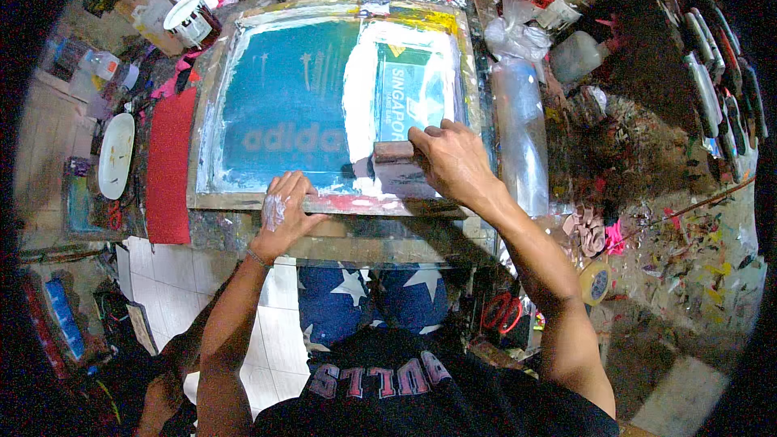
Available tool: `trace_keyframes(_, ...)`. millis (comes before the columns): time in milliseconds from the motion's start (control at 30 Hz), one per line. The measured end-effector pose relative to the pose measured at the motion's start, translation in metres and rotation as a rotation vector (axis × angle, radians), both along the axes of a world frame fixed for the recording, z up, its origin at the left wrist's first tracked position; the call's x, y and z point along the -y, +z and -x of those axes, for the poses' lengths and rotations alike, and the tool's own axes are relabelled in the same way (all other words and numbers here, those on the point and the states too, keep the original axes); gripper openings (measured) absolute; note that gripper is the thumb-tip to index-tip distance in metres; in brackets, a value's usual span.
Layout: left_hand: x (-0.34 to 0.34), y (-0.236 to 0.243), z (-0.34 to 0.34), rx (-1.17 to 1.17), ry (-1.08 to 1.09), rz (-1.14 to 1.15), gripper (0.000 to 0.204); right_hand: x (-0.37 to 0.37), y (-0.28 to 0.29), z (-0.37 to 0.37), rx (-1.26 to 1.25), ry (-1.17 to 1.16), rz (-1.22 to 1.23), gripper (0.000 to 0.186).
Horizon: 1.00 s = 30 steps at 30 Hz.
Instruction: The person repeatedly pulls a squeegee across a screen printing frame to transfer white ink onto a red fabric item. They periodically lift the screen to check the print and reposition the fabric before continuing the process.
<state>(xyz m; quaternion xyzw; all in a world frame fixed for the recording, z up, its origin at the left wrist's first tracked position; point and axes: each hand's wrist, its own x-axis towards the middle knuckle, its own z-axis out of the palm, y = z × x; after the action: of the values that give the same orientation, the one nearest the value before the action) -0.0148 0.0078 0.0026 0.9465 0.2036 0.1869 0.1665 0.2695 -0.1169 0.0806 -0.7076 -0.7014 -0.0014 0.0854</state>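
Observation:
A screen-printing frame [283,113] with blue-green mesh lies flat on the worktable in front of me. White ink or tape borders the mesh, and a smaller stencil panel with lettering fills its right part. My right hand [455,158] is closed round the wooden handle of a squeegee [393,154]. The squeegee stands at the near end of that right panel, its lower edge hidden. My left hand [285,206] rests on the near edge of the frame, thumb spread away from the fingers, with white ink smeared across its back.
Left of the frame lie a red sheet [170,166] and a white oval dish [116,156]; a white tub [193,21] stands farther back. At the right are a clear plastic roll [520,129], a tape roll [595,283] and red-handled scissors [502,312].

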Motion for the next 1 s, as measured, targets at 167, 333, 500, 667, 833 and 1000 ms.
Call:
trace_keyframes(167,-0.002,-0.001,0.000,-0.093,0.028,0.057,0.049,-0.002,-0.005,-0.002,-0.021,-0.003,-0.013,0.015)
trace_keyframes(333,-0.003,0.001,-0.001,-0.060,0.010,0.033,0.050,-0.056,0.003,-0.049,0.006,-0.019,-0.151,0.017)
trace_keyframes(500,-0.002,0.002,0.000,-0.087,0.017,0.013,0.052,-0.155,-0.014,-0.124,0.183,-0.017,-0.316,0.023)
trace_keyframes(667,-0.003,0.002,0.001,-0.119,0.013,0.050,0.052,-0.157,-0.034,-0.130,0.094,-0.175,-0.071,0.030)
trace_keyframes(833,-0.001,0.006,0.000,-0.086,0.018,0.061,0.052,-0.078,-0.023,-0.065,0.071,-0.176,-0.106,0.018)
trace_keyframes(1000,0.001,0.004,-0.001,-0.070,0.035,0.053,0.050,0.007,-0.016,0.008,0.026,-0.131,0.050,0.014)
